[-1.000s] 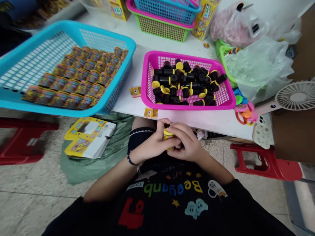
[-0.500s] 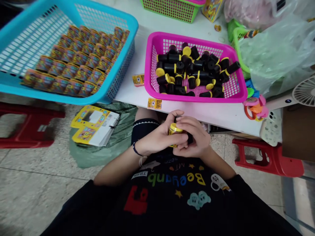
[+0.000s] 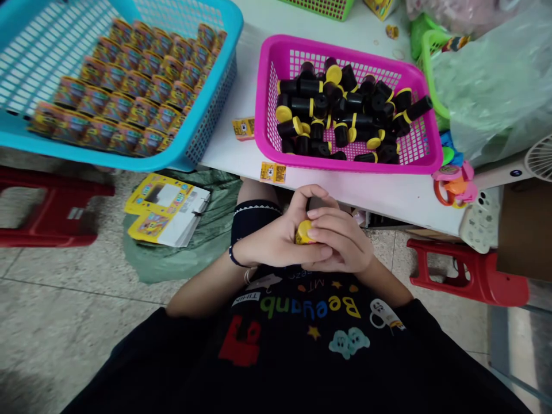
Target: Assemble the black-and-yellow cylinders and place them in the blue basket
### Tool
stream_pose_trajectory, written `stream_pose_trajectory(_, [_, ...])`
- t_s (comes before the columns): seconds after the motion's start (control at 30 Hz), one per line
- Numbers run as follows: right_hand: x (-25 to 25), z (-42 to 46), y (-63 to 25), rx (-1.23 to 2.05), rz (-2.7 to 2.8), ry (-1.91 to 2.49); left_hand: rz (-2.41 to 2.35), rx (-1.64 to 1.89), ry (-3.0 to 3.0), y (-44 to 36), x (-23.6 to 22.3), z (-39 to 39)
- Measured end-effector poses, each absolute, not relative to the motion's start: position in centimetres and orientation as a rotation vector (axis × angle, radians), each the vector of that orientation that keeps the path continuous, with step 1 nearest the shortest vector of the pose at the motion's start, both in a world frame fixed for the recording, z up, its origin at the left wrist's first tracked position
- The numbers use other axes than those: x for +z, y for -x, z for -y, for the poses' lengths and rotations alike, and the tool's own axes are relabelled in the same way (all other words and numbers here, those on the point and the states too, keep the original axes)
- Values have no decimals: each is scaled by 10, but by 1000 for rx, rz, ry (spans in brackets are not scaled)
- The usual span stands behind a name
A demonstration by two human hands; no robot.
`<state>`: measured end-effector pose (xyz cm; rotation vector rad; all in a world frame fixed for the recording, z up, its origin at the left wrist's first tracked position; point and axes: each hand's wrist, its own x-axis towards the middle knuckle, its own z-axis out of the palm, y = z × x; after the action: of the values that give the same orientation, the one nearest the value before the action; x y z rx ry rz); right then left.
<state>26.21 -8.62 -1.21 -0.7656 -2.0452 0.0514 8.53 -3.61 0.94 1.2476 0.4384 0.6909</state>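
Both of my hands close around a small container with a yellow lid (image 3: 303,232), held over my lap just in front of the table edge. My left hand (image 3: 280,238) grips it from the left, thumb lying across its near side. From the right, my right hand (image 3: 345,238) wraps it, fingers bent over the lid's edge. Most of the container's body is hidden by my fingers. Beyond my hands, a pink basket (image 3: 345,168) on the table holds many loose black containers with yellow lids (image 3: 302,106).
At the left, a blue basket (image 3: 207,118) holds rows of containers in printed wraps (image 3: 129,89). Printed labels (image 3: 272,172) lie at the table's front edge. Folded yellow cartons (image 3: 166,207) rest on a green sack below. Red stools (image 3: 470,273) flank me; a phone (image 3: 479,221) and fan (image 3: 543,158) are right.
The container has tilted and sunk deeper between my fingers, so less of its printed side shows. My camera view has shifted slightly, moving the table and baskets up in view.
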Motion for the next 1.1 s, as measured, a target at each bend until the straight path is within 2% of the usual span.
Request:
stream_pose_trajectory(0.2, [-24, 82, -265, -23, 2063, 918, -755, 699, -1496, -73, 12, 42])
stream_pose_trajectory(0.37, [-20, 83, -275, -36, 1934, 1036, -1132, 823, -2064, -30, 48, 35])
stream_pose_trajectory(0.47, [-14, 86, -288, -84, 1856, 1118, -1312, 809, -2245, -7, 84, -7])
stream_pose_trajectory(0.63, [-12, 89, -297, -137, 1908, 1135, -1990, 653, -2259, 1, 121, -128])
stream_pose_trajectory(0.83, [-18, 97, -295, -39, 2100, 1157, -2181, 485, -2073, -1, 102, -231])
stream_pose_trajectory(1.0, [-16, 106, -304, -27, 2055, 1232, -2223, 358, -2076, -6, 77, -255])
stream_pose_trajectory(1.1, [-11, 107, -306, 117, 1996, 1237, -2208, 292, -2104, -3, 68, -265])
